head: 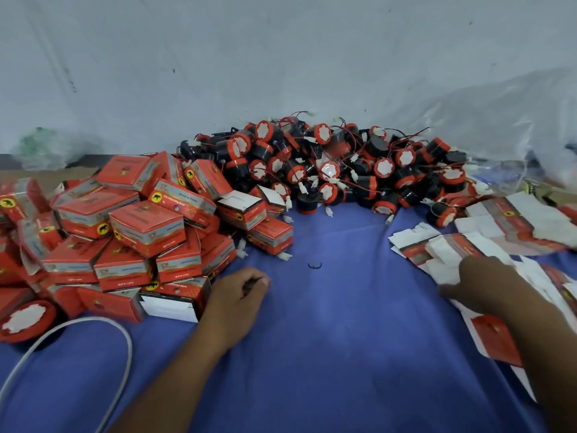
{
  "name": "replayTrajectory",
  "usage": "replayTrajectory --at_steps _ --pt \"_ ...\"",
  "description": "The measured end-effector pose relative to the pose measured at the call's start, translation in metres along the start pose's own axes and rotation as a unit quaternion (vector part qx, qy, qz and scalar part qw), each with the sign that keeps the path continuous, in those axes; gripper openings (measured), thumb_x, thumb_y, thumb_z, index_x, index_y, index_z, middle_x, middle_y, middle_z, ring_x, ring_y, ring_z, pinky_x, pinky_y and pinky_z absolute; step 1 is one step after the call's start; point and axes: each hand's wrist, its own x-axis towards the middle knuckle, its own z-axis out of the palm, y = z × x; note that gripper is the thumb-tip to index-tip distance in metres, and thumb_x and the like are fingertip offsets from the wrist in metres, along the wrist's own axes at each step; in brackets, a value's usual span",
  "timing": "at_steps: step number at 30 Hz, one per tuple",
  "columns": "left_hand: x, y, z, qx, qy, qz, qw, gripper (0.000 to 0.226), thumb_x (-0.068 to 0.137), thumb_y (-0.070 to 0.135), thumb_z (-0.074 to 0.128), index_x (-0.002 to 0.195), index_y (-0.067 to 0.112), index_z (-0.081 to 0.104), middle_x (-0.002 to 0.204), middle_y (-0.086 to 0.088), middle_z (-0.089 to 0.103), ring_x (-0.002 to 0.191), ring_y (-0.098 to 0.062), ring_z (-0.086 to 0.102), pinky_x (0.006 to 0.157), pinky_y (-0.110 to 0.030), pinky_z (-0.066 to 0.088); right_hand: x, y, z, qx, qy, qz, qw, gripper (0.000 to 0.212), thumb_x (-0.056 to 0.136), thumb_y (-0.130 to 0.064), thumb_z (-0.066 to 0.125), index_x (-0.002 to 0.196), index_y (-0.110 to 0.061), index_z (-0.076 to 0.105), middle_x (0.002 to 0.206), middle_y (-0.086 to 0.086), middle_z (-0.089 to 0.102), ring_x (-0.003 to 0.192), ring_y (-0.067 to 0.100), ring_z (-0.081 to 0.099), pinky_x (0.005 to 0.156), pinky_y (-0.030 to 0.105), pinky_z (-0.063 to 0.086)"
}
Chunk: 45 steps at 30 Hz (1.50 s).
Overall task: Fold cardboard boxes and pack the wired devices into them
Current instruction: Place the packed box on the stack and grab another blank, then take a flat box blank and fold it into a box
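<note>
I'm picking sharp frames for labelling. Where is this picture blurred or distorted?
Head view: the right hand and the flat box blanks under it are smeared by blur; the folded boxes near centre look sharper; edges bow from the wide-angle lens.

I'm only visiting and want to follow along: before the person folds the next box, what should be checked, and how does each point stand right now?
1. Flat red-and-white cardboard box blanks in reach: ok, the right hand rests on them.
2. One blank gripped: cannot tell, blurred.
3. Left hand free: ok, loosely curled, holding nothing.
4. Blue cloth between the hands free for folding: ok, only a small black loop lies there.
5. Red-and-black round wired devices in supply: ok, a heap.
6. Folded red cardboard boxes all closed: not ok, one shows an open white flap.
</note>
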Motion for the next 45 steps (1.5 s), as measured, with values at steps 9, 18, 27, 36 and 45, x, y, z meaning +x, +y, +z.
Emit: replayTrajectory --at_steps 9,18,27,36,45 --pt "0.0 0.0 0.0 -0.021 0.004 0.009 1.0 0.015 0.098 0.022 0.057 0.092 0.033 0.066 0.088 0.018 0.067 0.085 -0.002 0.063 0.075 -0.018 0.052 -0.047 -0.051 -0.048 0.173 0.433 -0.067 0.882 0.022 0.084 0.002 0.061 0.069 -0.006 0.047 0.06 0.006 0.038 0.052 0.03 0.045 0.052 0.031 0.033" --pt "-0.001 0.002 0.0 -0.034 0.012 0.03 0.999 0.013 0.097 0.018 0.06 0.095 0.028 0.069 0.088 0.014 0.07 0.086 -0.001 0.064 0.075 -0.013 0.05 -0.043 -0.117 0.012 0.016 0.253 -0.228 0.94 0.013 0.075 -0.001 0.064 0.079 -0.012 0.068 0.084 0.009 0.071 0.083 0.034 0.065 0.069 0.038 0.047" --pt "-0.004 0.012 0.0 -0.14 -0.013 0.025 0.99 0.036 0.089 0.045 0.061 0.125 0.042 0.056 0.115 0.022 0.068 0.108 -0.002 0.064 0.088 -0.017 0.051 -0.068 -0.13 0.007 0.439 0.371 -0.324 0.751 0.019 0.098 -0.015 0.056 0.102 -0.016 0.075 0.104 -0.006 0.073 0.096 0.013 0.065 0.081 0.029 0.05" --pt "-0.011 0.02 0.009 -0.46 -0.119 -0.082 0.876 0.044 0.079 0.01 0.065 0.122 0.015 0.067 0.117 -0.015 0.071 0.108 -0.032 0.068 0.077 -0.036 0.058 -0.099 -0.171 0.041 0.448 0.153 -0.51 0.718 0.046 0.09 -0.028 0.073 0.13 -0.011 0.059 0.154 0.0 0.035 0.145 0.011 0.031 0.115 0.032 0.037" --pt "-0.015 0.026 0.014 -0.455 -0.263 -0.074 0.847 0.055 0.079 -0.004 0.056 0.13 0.014 0.063 0.132 -0.018 0.062 0.12 -0.036 0.061 0.093 -0.042 0.055 -0.081 -0.159 0.041 0.436 0.08 -0.411 0.797 0.095 0.08 -0.047 0.076 0.157 -0.023 0.024 0.16 -0.017 0.022 0.145 -0.005 0.019 0.109 0.001 0.016"
